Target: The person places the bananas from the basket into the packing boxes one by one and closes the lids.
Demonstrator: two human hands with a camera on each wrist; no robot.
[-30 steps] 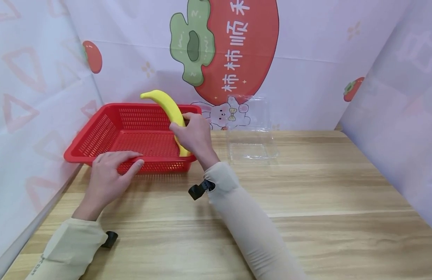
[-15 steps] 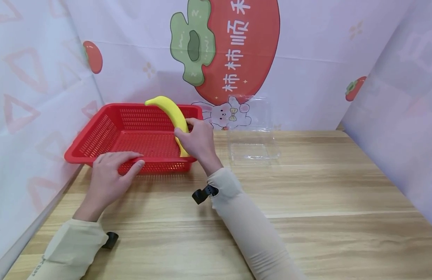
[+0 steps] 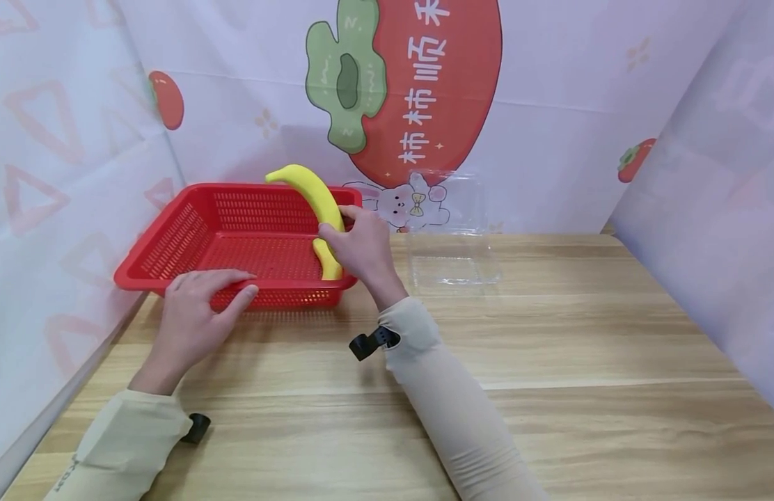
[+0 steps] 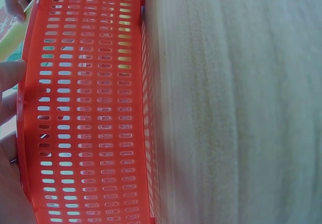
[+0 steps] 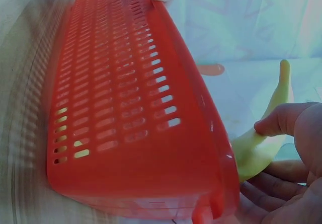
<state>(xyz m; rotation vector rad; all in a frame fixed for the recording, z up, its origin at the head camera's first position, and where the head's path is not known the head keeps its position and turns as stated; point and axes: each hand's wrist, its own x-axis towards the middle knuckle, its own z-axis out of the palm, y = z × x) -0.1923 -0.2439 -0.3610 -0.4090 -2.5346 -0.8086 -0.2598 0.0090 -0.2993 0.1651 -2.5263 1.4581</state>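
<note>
A red plastic basket (image 3: 249, 285) with slotted walls stands at the back left. My left hand (image 3: 199, 313) holds its near rim, fingers over the edge and thumb outside. At the basket's right end my right hand (image 3: 362, 243) grips a yellow banana (image 3: 308, 184) by its lower part, its curved stem end pointing up and left. Below it, a second yellow banana (image 3: 327, 263) lies inside the basket, partly hidden by the rim. The right wrist view shows the thumb (image 5: 276, 122) across the held banana (image 5: 259, 151), just past the rim.
An open clear plastic clamshell box (image 3: 452, 268) stands right of the basket, its lid up against the printed backdrop (image 3: 550, 139). A wooden table (image 3: 581, 390) extends to the right. Cloth walls border both sides.
My right hand has moved right with the banana, dipping slightly and rising again. The second banana in the basket now shows apart from the held one. My left hand stays on the rim.
</note>
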